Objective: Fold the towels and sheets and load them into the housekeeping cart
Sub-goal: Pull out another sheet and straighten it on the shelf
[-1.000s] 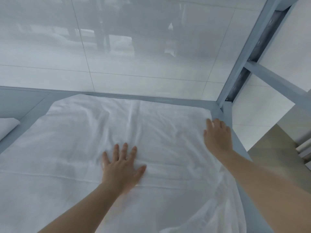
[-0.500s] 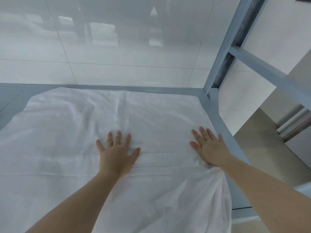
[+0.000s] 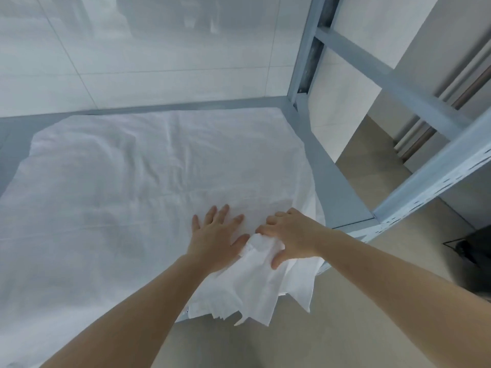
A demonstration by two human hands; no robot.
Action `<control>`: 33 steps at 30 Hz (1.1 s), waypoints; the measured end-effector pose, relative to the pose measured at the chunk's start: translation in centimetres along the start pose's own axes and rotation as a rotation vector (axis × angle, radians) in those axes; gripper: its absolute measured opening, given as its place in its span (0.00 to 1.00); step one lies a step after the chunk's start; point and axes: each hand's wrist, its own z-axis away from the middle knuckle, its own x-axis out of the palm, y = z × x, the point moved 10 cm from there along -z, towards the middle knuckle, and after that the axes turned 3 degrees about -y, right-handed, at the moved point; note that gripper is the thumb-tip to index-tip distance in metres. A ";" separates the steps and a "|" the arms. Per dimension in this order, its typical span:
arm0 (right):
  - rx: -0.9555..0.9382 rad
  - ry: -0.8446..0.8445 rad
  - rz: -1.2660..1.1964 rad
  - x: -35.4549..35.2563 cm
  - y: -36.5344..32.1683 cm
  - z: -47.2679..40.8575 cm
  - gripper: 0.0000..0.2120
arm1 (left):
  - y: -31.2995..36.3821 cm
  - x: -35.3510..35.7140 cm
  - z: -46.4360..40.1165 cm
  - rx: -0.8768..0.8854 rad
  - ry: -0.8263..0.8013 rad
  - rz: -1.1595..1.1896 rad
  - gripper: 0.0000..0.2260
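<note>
A large white sheet (image 3: pixel 138 181) lies spread over a grey-blue shelf surface, wrinkled, with its near right corner hanging off the front edge. My left hand (image 3: pixel 216 235) presses flat on the sheet near that corner, fingers straight and spread. My right hand (image 3: pixel 289 235) sits just to its right, fingers curled, gripping a bunched fold of the sheet's corner (image 3: pixel 261 248). Loose layered cloth (image 3: pixel 252 296) dangles below both hands over the shelf edge.
A grey-blue metal rack frame (image 3: pixel 305 49) rises at the shelf's far right corner, with a crossbar (image 3: pixel 385 78) and a perforated rail (image 3: pixel 435 179) to the right. A glossy white tiled wall (image 3: pixel 148 43) stands behind. Beige floor (image 3: pixel 372 301) lies below right, with a dark object (image 3: pixel 470 248).
My right hand slid back from the sheet's right edge toward me and left, then closed on the corner cloth. My left hand stayed flat on the sheet. The view swung left and down.
</note>
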 end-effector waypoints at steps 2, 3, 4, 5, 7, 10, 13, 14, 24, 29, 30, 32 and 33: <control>-0.017 0.064 0.110 0.0 -0.7 0.8 0.15 | 0.5 1.0 0.5 0.000 -0.106 0.008 0.27; -0.018 0.108 0.137 -0.2 -0.7 1.4 0.11 | 0.7 1.2 0.7 -0.007 -0.146 0.002 0.28; -0.003 0.145 0.153 -0.4 -0.6 2.1 0.12 | 0.7 1.3 0.9 -0.015 -0.174 0.001 0.28; 0.014 0.157 0.165 -0.2 -0.1 2.8 0.15 | 0.9 1.1 1.1 -0.021 -0.191 0.009 0.28; 0.047 0.183 0.155 0.4 0.8 4.4 0.19 | 2.0 0.8 1.7 -0.004 -0.193 0.081 0.30; 0.102 0.312 0.053 0.2 1.5 6.5 0.20 | 6.3 0.4 3.0 0.146 -0.162 0.158 0.38; 0.094 0.459 -0.125 -0.9 1.0 7.9 0.17 | 10.8 0.5 3.9 0.277 -0.077 0.059 0.30; 0.079 0.508 -0.173 -1.3 0.8 8.4 0.16 | 11.5 0.3 3.9 0.279 -0.025 0.050 0.23; 0.691 0.642 -0.793 6.9 7.1 12.9 0.17 | 7.5 -1.3 3.4 0.055 0.221 0.160 0.12; 0.846 0.620 -1.064 10.0 5.6 10.5 0.14 | 7.4 0.3 3.0 0.024 0.118 0.256 0.16; 0.878 0.639 -1.089 10.1 5.6 10.4 0.09 | 7.4 0.5 3.0 0.025 0.103 0.255 0.17; 0.912 0.690 -1.106 10.2 5.8 10.8 0.01 | 7.4 0.7 2.9 0.031 0.084 0.242 0.18; 0.934 0.731 -1.118 10.3 6.1 11.5 0.02 | 7.3 0.8 2.9 0.029 0.075 0.239 0.18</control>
